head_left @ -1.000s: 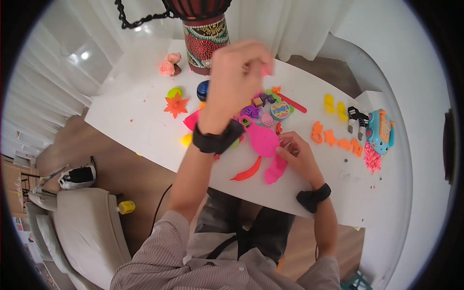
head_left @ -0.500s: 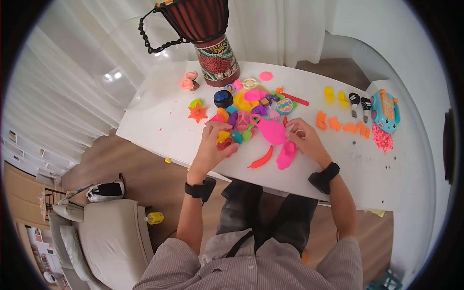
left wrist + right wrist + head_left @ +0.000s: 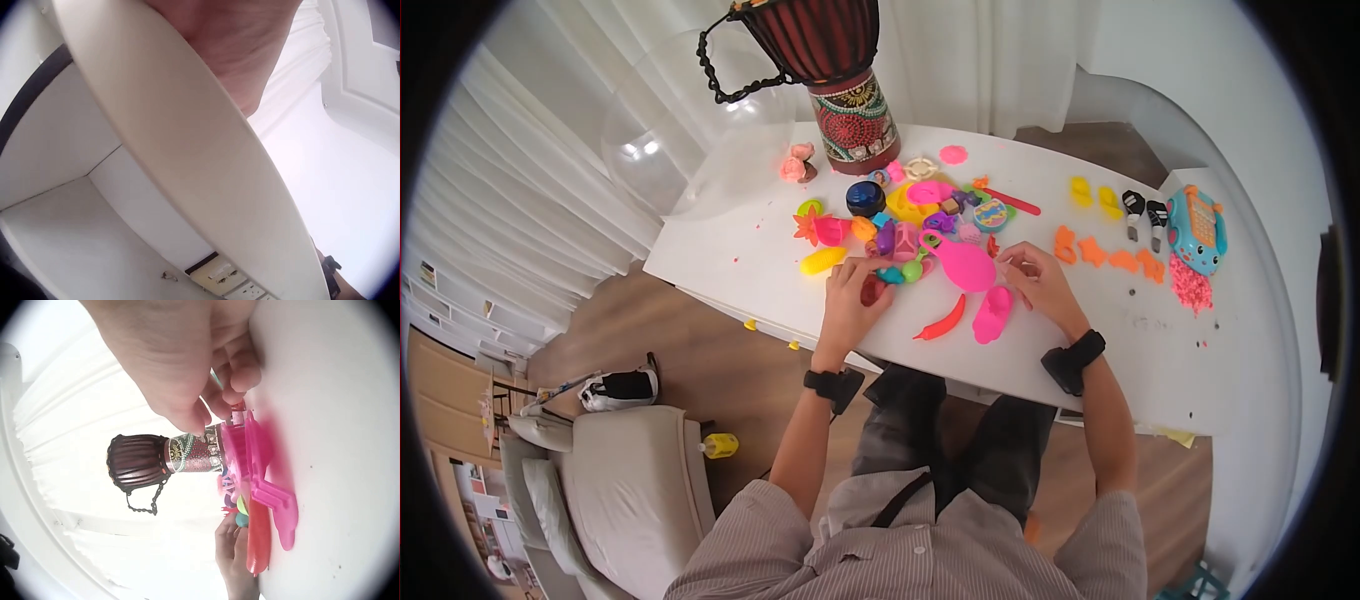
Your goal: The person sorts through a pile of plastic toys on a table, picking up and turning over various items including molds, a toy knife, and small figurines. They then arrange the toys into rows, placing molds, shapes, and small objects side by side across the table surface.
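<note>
The left hand point(image 3: 852, 305) has its fingers and thumb curved round a small red piece point(image 3: 872, 291) on the table point(image 3: 750, 235). The right hand's point(image 3: 1045, 288) grip is loosely curled, with nothing seen in it, near the pink paddle point(image 3: 962, 264) at its 9 to 10 o'clock.

In the head view, a yellow piece point(image 3: 823, 261) lies at the left hand's 11 o'clock and a teal piece point(image 3: 891, 274) at its 1 to 2. At the right hand's 8 o'clock lies a pink shoe-shaped piece point(image 3: 992, 316), the red chili point(image 3: 942, 319) beyond. Farther out, the drum point(image 3: 853, 120) stands at the left hand's 12; the toy phone point(image 3: 1198, 228) sits at the right hand's 2, pink crumbs point(image 3: 1192, 290) at its 3.
</note>
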Demonstrator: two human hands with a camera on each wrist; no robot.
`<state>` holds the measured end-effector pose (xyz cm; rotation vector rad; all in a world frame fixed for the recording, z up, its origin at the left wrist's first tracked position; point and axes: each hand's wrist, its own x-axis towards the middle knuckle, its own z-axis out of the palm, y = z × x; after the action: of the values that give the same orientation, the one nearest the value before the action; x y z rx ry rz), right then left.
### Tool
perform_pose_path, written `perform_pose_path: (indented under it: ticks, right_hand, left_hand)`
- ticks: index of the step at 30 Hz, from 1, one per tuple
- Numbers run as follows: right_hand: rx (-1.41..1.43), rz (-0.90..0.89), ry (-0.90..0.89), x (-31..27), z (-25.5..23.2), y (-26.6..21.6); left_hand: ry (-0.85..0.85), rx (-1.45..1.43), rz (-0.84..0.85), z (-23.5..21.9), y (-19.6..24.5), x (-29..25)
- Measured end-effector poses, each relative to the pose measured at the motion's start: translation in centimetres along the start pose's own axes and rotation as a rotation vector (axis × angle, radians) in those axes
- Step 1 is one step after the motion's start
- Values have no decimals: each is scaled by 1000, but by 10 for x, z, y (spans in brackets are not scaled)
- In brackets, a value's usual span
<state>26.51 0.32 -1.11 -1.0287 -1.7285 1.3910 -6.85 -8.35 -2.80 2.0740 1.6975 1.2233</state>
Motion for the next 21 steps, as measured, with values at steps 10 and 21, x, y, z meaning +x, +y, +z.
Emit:
perform_pose_path:
  ticks: [10,21]
  right_hand:
    - [-80,98,31,-3,6,-19]
    - [-161,-50,7,3,4,3]
  left_hand:
    - [34,110,-74,-1,4,4]
    - [91,100,-118,3,5,7]
